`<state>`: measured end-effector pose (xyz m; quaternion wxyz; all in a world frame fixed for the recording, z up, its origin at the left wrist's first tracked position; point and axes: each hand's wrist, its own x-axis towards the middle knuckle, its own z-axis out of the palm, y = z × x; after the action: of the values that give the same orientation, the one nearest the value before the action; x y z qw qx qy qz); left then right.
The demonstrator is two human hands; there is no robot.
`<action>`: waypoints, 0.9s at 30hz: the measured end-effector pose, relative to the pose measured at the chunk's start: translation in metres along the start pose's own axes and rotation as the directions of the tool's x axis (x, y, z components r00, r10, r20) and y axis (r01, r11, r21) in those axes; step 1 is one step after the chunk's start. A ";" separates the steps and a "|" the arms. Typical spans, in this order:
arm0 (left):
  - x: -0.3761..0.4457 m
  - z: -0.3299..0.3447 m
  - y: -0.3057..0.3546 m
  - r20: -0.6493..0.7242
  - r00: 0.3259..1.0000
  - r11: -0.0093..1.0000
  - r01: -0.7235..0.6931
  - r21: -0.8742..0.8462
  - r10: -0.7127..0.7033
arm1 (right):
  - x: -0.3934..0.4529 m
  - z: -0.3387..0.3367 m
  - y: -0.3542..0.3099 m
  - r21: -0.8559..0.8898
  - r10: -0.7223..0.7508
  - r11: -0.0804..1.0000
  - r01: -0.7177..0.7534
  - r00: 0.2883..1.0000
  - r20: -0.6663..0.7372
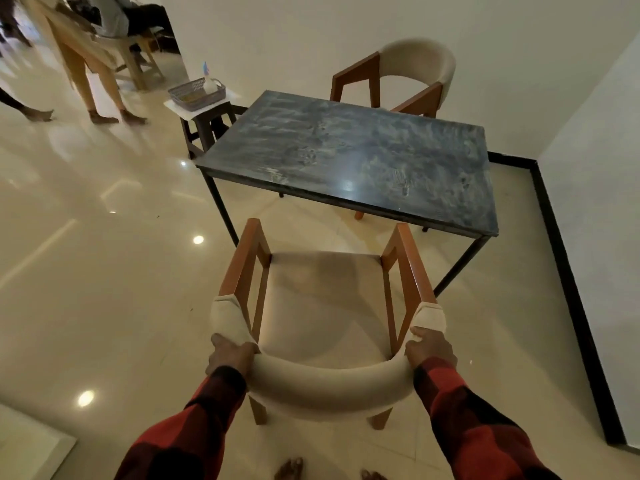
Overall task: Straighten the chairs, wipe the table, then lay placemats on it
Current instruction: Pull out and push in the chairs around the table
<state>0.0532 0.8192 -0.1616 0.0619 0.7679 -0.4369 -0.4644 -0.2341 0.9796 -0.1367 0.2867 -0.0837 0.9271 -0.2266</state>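
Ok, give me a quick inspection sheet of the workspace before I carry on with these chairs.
Surface: dark table top shows smears and smudges; nothing lies on it, no placemats.
Job's things: near chair stands short of the table, seat facing it; far chair sits at the opposite side, angled rather than square.
Clutter: grey basket with a white bottle in it, on a small stool at the table's far left corner.
Grippers: left hand and right hand each grip the near chair's curved backrest.
Cables: nothing seen.
Surroundings: glossy tiled floor, white walls, other people's legs at far left.
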 end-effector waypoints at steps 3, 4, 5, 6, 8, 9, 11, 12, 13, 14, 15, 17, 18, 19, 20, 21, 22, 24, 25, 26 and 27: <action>0.018 -0.011 0.011 0.032 0.999 1.000 -0.008 0.016 0.007 | -0.008 0.010 -0.008 0.011 0.015 1.000 -0.015 1.000 -0.012; 0.026 -0.015 0.015 0.035 0.999 1.000 -0.015 0.026 0.014 | -0.010 0.014 -0.012 0.024 0.024 0.999 -0.023 1.000 -0.019; 0.036 -0.018 0.018 0.038 0.999 0.999 -0.023 0.039 0.022 | -0.011 0.018 -0.016 0.040 0.033 0.999 -0.032 0.999 -0.024; 0.047 -0.020 0.021 0.039 0.999 0.998 -0.031 0.057 0.028 | -0.013 0.023 -0.020 0.054 0.042 0.998 -0.040 0.999 -0.026; 0.069 -0.023 0.026 0.034 0.998 0.995 -0.049 0.089 0.046 | -0.015 0.032 -0.027 0.083 0.063 0.995 -0.060 0.997 -0.038; 0.074 -0.026 0.030 0.033 0.998 0.993 -0.059 0.105 0.056 | -0.017 0.036 -0.030 0.097 0.075 0.993 -0.070 0.996 -0.044; 0.080 -0.031 0.039 0.029 0.996 0.989 -0.084 0.118 0.081 | -0.019 0.042 -0.036 0.112 0.088 0.990 -0.081 0.994 -0.062; 0.079 -0.033 0.045 0.030 0.996 0.988 -0.091 0.121 0.088 | -0.021 0.042 -0.040 0.107 0.094 0.990 -0.087 0.994 -0.063; 0.081 -0.034 0.049 0.036 0.995 0.986 -0.102 0.130 0.098 | -0.021 0.043 -0.043 0.098 0.096 0.991 -0.090 0.993 -0.063; 0.082 -0.034 0.053 0.046 0.993 0.983 -0.112 0.144 0.106 | -0.021 0.042 -0.047 0.089 0.094 0.992 -0.089 0.994 -0.060; 0.084 -0.033 0.057 0.057 0.992 0.981 -0.119 0.154 0.111 | -0.020 0.042 -0.049 0.078 0.091 0.993 -0.087 0.994 -0.062; 0.085 -0.031 0.065 0.079 0.988 0.976 -0.145 0.164 0.134 | -0.018 0.038 -0.056 0.075 0.091 0.994 -0.085 0.993 -0.075; 0.087 -0.030 0.069 0.088 0.985 0.973 -0.161 0.166 0.148 | -0.017 0.036 -0.059 0.081 0.094 0.993 -0.087 0.992 -0.084; 0.090 -0.028 0.072 0.098 0.983 0.972 -0.172 0.163 0.157 | -0.014 0.034 -0.061 0.084 0.094 0.993 -0.086 0.991 -0.096; 0.092 -0.027 0.076 0.106 0.981 0.971 -0.179 0.160 0.163 | -0.012 0.031 -0.065 0.087 0.094 0.993 -0.085 0.991 -0.101; 0.094 -0.025 0.078 0.110 0.979 0.971 -0.185 0.152 0.169 | -0.011 0.030 -0.067 0.088 0.095 0.992 -0.086 0.990 -0.105; 0.095 -0.024 0.081 0.112 0.979 0.971 -0.185 0.151 0.169 | -0.009 0.029 -0.068 0.091 0.100 0.992 -0.091 0.989 -0.110; 0.098 -0.021 0.086 0.110 0.981 0.973 -0.178 0.149 0.162 | -0.007 0.030 -0.071 0.104 0.108 0.990 -0.096 0.987 -0.119; 0.099 -0.019 0.088 0.104 0.981 0.973 -0.178 0.144 0.163 | -0.008 0.029 -0.072 0.106 0.108 0.990 -0.094 0.986 -0.130; 0.099 -0.019 0.089 0.100 0.982 0.975 -0.173 0.141 0.160 | -0.007 0.030 -0.073 0.111 0.108 0.990 -0.093 0.983 -0.146; 0.100 -0.017 0.090 0.095 0.983 0.975 -0.168 0.145 0.155 | -0.006 0.029 -0.072 0.110 0.119 0.989 -0.104 0.982 -0.144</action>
<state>0.0303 0.6863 -0.1728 0.0223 0.7121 -0.5345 -0.4546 -0.2103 0.9071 -0.1213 0.2324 0.0003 0.9365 -0.2627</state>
